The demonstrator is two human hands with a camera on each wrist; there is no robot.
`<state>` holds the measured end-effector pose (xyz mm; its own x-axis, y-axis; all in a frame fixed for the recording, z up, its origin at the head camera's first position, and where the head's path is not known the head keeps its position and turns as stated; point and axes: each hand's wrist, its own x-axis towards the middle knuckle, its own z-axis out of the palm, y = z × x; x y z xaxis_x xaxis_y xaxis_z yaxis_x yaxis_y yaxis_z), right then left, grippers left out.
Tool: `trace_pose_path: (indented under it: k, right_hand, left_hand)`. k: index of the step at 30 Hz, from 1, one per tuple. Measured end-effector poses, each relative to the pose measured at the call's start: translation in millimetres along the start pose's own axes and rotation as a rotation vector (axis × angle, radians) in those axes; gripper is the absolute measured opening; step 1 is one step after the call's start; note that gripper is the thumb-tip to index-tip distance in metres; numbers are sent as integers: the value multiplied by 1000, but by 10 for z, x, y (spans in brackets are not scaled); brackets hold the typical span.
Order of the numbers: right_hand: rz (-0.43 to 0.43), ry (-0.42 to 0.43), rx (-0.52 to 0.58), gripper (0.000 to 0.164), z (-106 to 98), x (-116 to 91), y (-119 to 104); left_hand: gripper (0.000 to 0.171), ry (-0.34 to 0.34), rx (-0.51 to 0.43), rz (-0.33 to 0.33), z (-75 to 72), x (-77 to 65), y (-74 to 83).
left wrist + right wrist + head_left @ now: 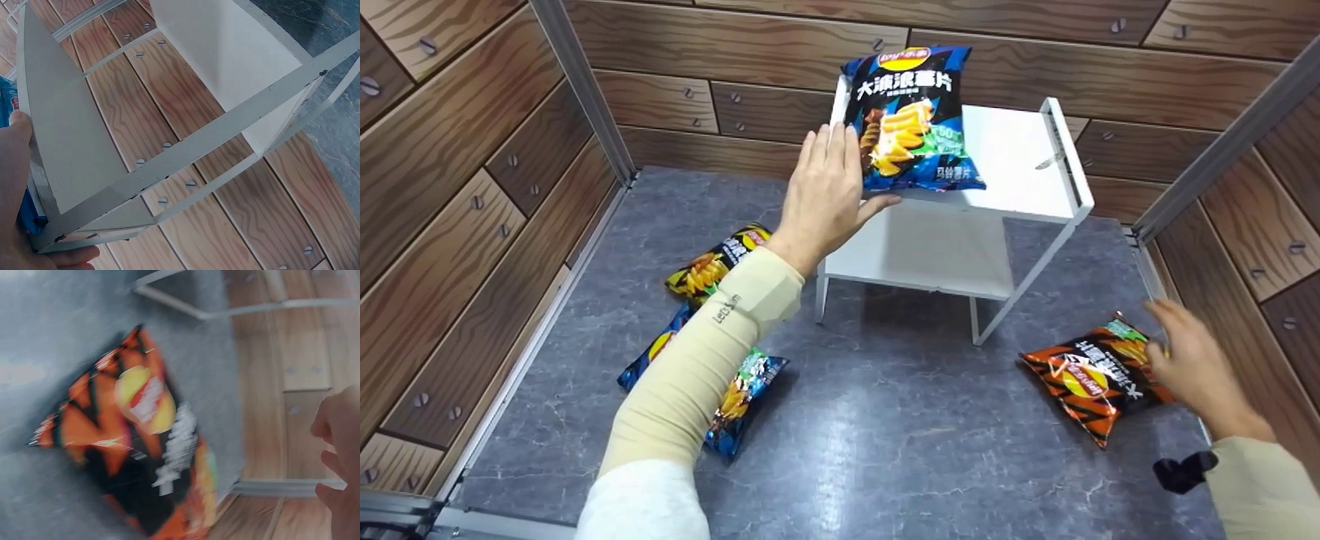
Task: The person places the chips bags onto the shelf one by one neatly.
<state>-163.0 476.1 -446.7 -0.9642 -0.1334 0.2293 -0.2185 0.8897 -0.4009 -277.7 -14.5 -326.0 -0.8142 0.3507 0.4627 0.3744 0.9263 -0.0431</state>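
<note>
My left hand (826,187) lies with straight fingers at the left end of the white shelf unit (1020,161), against the edge of a blue-black potato chip bag (911,124). The thumb points right along the front edge, below the bag. In the left wrist view, the thumb and fingers (67,257) show at the shelf corner, with bits of blue bag (32,212) beside them. My right hand (1196,367) hovers by an orange-black chip bag (1099,375) on the floor, fingers loosely bent. In the right wrist view, a gap separates this hand (343,455) from the bag (135,439).
To the left on the grey floor (885,450), partly behind my left arm, lie a yellow-black chip bag (705,274) and blue chip bags (742,405). A lower shelf (915,247) sits under the top. Wood-patterned walls (780,37) with metal posts (585,82) enclose the area.
</note>
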Motion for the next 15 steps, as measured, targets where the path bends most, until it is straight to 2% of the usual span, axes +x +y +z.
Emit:
trace_pose_path:
  k: [4, 10, 15]
  right_hand:
    - [-8, -13, -38, 62, 184, -108, 179]
    - [18, -145, -93, 77, 363, -247, 348]
    - [-62, -122, -194, 83, 504, -366, 446]
  left_hand:
    - [104, 8, -1, -1, 0, -2, 4]
    - [104, 6, 3, -1, -1, -4, 4]
    - [104, -4, 15, -1, -10, 2, 7]
